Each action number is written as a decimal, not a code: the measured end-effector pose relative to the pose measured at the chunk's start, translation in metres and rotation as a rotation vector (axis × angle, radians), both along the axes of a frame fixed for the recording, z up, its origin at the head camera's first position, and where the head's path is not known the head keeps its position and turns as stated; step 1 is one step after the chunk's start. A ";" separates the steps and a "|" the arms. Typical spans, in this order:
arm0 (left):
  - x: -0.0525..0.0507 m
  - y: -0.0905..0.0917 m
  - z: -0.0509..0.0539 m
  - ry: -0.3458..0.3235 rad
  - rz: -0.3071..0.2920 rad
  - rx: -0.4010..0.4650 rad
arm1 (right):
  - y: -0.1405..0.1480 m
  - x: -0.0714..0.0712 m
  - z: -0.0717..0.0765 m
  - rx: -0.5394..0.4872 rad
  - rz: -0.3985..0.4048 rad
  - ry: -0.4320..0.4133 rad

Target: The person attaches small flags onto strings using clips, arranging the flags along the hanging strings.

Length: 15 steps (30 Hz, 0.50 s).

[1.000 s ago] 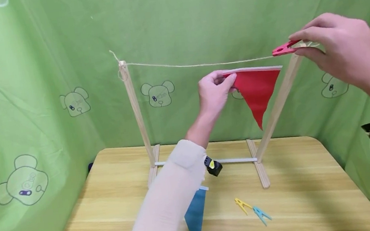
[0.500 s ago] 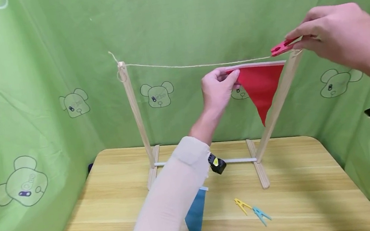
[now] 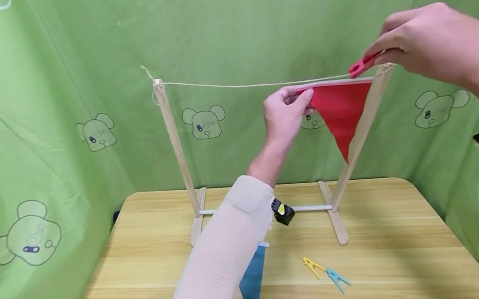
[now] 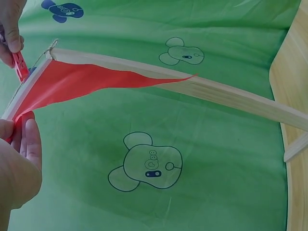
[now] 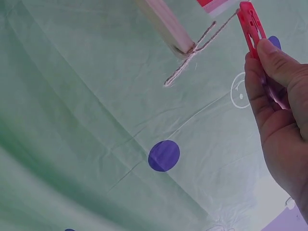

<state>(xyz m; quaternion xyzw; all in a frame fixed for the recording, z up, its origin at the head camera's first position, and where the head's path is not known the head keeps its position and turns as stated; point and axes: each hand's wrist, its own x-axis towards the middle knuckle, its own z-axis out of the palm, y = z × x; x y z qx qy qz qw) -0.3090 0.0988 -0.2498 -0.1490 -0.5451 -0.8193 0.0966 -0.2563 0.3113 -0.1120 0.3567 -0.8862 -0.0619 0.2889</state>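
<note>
My left hand [image 3: 284, 114] pinches the white-edged top of a red pennant [image 3: 341, 109] near its left corner. The pennant hangs point down, its top edge just under the string [image 3: 232, 86] and its right end by the right wooden post [image 3: 364, 124]. A red clothespin [image 3: 361, 65] is pinched by its handle end in my right hand [image 3: 429, 46], its nose at the string above the pennant. In the right wrist view the clothespin [image 5: 250, 26] meets the string near the knot on the post. Whether its jaws have the pennant's edge between them cannot be told.
The string runs to the left post [image 3: 176, 147]; a white rod [image 3: 314, 207] joins the posts low down. On the wooden table [image 3: 391, 250] lie a yellow clothespin [image 3: 313, 266], a blue clothespin [image 3: 338, 279] and a blue pennant [image 3: 254, 285], partly behind my left sleeve. Green cloth [image 3: 119, 44] surrounds everything.
My left hand has moved the red pennant right and slightly up, closer to the string and the right post. The right hand has shifted left, and the clothespin's nose now tips downward.
</note>
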 end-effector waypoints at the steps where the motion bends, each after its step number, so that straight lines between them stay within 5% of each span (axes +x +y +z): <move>1: 0.000 0.001 0.000 0.007 -0.001 0.005 | -0.001 0.000 0.000 0.007 -0.006 -0.006; 15: 0.003 0.008 0.002 -0.015 -0.005 0.024 | -0.007 0.003 0.005 0.029 -0.017 -0.006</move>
